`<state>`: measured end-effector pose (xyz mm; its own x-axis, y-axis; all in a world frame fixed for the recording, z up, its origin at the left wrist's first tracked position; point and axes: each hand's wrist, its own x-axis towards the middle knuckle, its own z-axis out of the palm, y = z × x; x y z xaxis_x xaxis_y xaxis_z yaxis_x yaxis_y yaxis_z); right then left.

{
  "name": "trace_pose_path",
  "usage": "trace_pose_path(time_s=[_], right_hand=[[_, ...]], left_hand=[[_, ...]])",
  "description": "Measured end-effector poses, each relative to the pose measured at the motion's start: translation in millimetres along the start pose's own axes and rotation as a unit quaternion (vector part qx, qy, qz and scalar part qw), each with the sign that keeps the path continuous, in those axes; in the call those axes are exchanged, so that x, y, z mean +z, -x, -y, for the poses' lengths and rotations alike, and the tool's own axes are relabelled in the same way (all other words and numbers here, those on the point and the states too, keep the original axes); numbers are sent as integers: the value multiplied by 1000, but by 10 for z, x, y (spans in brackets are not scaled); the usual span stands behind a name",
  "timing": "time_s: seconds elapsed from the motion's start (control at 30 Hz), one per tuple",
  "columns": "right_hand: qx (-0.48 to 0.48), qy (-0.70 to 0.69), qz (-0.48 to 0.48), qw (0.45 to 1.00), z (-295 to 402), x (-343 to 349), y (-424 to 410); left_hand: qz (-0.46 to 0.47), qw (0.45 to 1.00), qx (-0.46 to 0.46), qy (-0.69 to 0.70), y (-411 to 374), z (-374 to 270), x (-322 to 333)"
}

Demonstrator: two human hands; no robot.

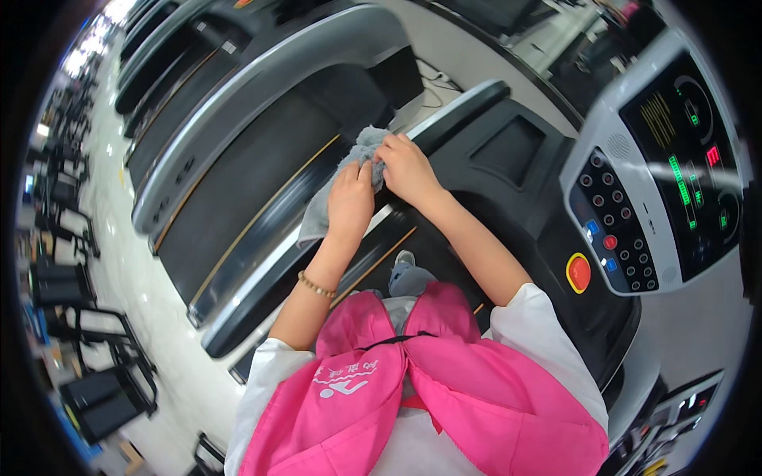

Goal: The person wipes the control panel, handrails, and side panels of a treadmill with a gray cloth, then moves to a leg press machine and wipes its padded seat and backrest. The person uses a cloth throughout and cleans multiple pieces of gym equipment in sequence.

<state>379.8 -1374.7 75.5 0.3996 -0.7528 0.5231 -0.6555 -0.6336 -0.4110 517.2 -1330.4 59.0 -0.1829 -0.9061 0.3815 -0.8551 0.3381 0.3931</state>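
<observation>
A grey plush cleaning cloth [321, 205] lies draped over the side handrail [253, 315] of a treadmill. My left hand [350, 196] presses on the cloth with its fingers bent into it. Just beyond, my right hand [408, 166] pinches the cloth's upper end, the fingertips of both hands nearly meeting. The cloth hides the stretch of rail under it. Right of my hands is the treadmill's black console tray [509, 152], and past it the lit control panel [613, 220] with round buttons and a display [684, 160].
A red emergency stop button [577, 273] sits on the console near my right forearm. Neighbouring treadmills [262, 119] stand in a row to the upper left. Black exercise machines [107, 392] line the far side of the pale floor [128, 285]. A cable [440, 77] runs by the wall.
</observation>
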Motion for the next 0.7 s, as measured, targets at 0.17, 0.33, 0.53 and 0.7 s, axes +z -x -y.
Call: trace_pose_path(time_s=[0.17,0.33,0.53,0.7], right_hand=[[135,102,-26,985,-1296,-486,-75],[311,208,-48,926,-2203,-848,-56],[332,153,-88,927,-1903,-752,133],[362,93,-31,927,-1038,-738,443]], left_hand=[[50,996,78,4,-1005,-574,959],[195,976,88,-37,-1856,-1134,1452],[148,964,217,43,-2028,-950,1536],[179,940,268,113,-1564,-618,977]])
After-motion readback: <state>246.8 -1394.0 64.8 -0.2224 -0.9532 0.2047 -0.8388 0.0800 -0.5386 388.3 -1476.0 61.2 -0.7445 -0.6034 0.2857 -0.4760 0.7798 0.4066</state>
